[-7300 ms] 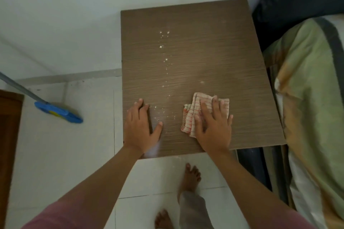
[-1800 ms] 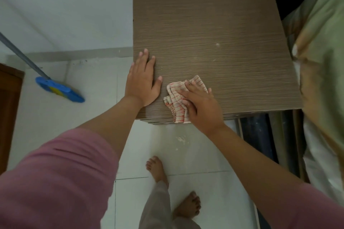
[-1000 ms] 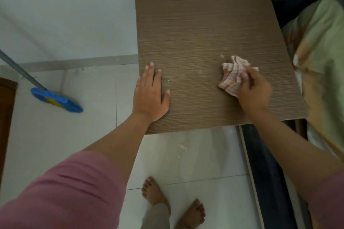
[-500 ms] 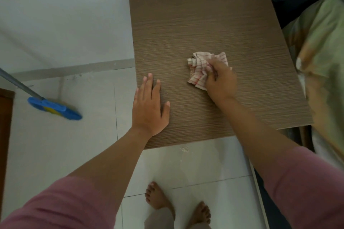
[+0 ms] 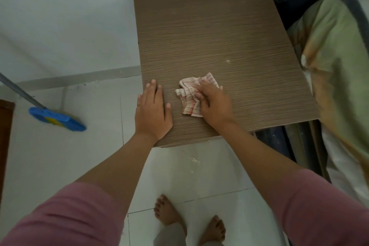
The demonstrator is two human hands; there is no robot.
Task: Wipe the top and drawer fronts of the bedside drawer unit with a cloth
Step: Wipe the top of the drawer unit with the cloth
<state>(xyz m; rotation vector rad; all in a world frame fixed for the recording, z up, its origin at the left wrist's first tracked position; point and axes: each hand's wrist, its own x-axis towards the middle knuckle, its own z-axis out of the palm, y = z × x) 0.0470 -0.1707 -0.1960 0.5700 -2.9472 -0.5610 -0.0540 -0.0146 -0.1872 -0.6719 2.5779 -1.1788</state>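
Observation:
The bedside drawer unit shows only its brown wood-grain top [image 5: 209, 32]; its drawer fronts are hidden from this overhead view. A crumpled white cloth with red stripes [image 5: 187, 102] lies on the top near the front left. My right hand [image 5: 214, 104] grips the cloth with curled fingers and presses it onto the wood. My left hand [image 5: 152, 110] rests flat on the top's front left edge, fingers straight, a little left of the cloth. One small white speck [image 5: 227, 61] sits on the top behind the cloth.
A blue mop head [image 5: 57, 119] on a grey pole lies on the white tiled floor at left. A bed with a green-striped cover [image 5: 339, 62] is tight against the unit's right side. White crumbs [image 5: 194, 159] lie on the floor before the unit, near my bare feet [image 5: 167, 209].
My right hand has drawn the cloth from the right side of the top leftwards and nearer the front, close to my left hand. My left hand has stayed flat in place.

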